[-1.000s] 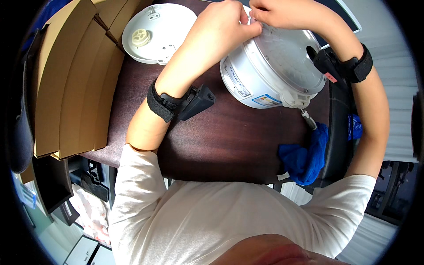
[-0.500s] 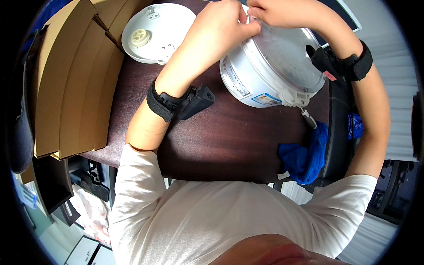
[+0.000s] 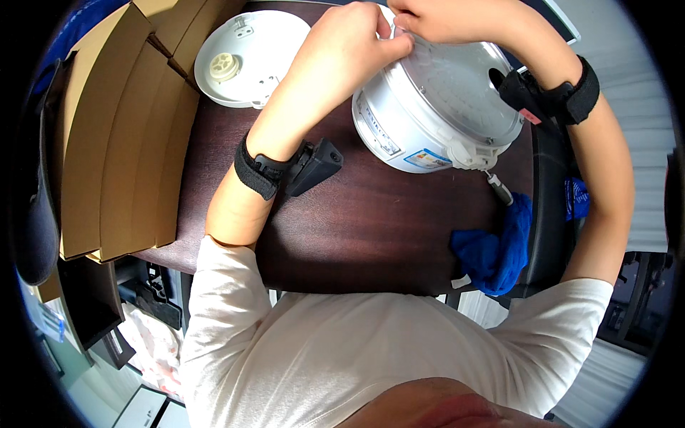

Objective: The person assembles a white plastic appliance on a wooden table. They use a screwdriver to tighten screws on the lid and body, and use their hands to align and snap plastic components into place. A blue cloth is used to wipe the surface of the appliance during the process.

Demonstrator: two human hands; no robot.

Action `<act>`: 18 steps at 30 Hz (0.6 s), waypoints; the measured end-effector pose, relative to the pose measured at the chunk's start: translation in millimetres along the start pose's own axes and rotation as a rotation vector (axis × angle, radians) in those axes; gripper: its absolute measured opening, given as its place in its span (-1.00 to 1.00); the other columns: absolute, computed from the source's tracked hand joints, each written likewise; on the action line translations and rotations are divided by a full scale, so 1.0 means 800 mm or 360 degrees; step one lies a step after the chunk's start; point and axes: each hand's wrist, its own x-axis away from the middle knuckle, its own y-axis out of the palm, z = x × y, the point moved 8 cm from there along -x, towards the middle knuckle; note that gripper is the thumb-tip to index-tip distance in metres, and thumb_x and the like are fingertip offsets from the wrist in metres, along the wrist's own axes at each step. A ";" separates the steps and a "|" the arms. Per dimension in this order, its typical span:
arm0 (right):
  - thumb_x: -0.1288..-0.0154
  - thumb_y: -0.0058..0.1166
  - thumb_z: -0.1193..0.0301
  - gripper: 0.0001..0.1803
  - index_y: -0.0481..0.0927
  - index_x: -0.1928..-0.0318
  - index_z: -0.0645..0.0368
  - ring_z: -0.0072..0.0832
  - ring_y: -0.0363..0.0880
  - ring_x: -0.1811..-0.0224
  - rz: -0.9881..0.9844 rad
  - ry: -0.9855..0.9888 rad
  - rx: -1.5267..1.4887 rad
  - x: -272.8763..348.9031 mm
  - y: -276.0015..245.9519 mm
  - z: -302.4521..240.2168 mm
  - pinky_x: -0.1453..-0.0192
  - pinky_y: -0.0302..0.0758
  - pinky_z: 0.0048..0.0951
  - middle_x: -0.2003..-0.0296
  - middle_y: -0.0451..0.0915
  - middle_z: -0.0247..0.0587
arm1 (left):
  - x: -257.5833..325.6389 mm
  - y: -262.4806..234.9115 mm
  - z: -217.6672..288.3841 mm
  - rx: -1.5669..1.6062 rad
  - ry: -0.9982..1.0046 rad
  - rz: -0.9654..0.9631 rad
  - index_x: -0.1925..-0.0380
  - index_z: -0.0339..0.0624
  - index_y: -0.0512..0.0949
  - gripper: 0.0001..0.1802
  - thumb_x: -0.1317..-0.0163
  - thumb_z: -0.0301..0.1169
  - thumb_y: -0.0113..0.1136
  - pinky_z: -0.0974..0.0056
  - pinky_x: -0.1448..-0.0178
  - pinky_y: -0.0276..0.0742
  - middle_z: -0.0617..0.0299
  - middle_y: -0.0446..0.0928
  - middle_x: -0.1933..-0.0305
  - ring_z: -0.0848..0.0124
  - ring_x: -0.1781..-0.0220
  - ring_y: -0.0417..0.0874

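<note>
A white rice cooker (image 3: pixel 399 135) stands on the dark table, its metal-topped round lid (image 3: pixel 464 85) facing up and towards the right. At the lid's far left edge, my left hand (image 3: pixel 360 46) has its thumb and fingers drawn together. My right hand (image 3: pixel 446 20) meets it there from the other side, fingers bent and closed at the same edge. Whatever the fingertips pinch is too small and covered to make out. Left of my left forearm lies a detached white round cover (image 3: pixel 250 60), inner side up, with a cream round piece (image 3: pixel 223 67) on it.
Cardboard boxes (image 3: pixel 128 143) line the table's left side. A screwdriver (image 3: pixel 499 190) lies by the cooker's near right side, beside a crumpled blue cloth (image 3: pixel 492 250) at the right front edge. Black straps with small black devices (image 3: pixel 314 167) sit on both wrists.
The whole view has shifted slightly. Both hands stay at the same spot on the lid's far left edge, with hardly any change in the fingers.
</note>
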 end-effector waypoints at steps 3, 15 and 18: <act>-0.37 -0.06 0.27 -0.60 0.71 0.28 0.36 0.07 0.69 0.25 -0.0254 -0.0101 0.0405 -0.025 0.030 0.015 0.10 0.58 -0.08 0.32 0.68 0.26 | 0.001 -0.001 -0.004 -0.0061 0.0036 0.0035 0.38 -0.35 0.65 -0.67 -0.26 -0.22 0.34 0.35 0.29 0.57 0.12 0.66 0.48 0.46 0.42 0.68; -0.33 -0.05 0.27 -0.60 0.73 0.34 0.36 -0.11 0.70 0.41 -0.0121 0.0504 -0.0128 0.001 0.003 0.018 0.25 0.57 -0.17 0.49 0.67 0.12 | 0.002 0.000 -0.003 -0.0044 -0.0009 -0.0007 0.38 -0.36 0.65 -0.60 -0.26 -0.15 0.37 0.35 0.30 0.55 0.16 0.64 0.49 0.47 0.43 0.65; -0.30 -0.04 0.30 -0.61 0.73 0.36 0.39 -0.10 0.70 0.43 0.0110 0.0298 0.0093 -0.018 0.019 0.029 0.27 0.57 -0.15 0.53 0.66 0.13 | 0.000 0.000 0.002 -0.0068 0.0003 -0.0014 0.37 -0.36 0.65 -0.61 -0.25 -0.15 0.37 0.35 0.29 0.55 0.16 0.64 0.49 0.47 0.43 0.65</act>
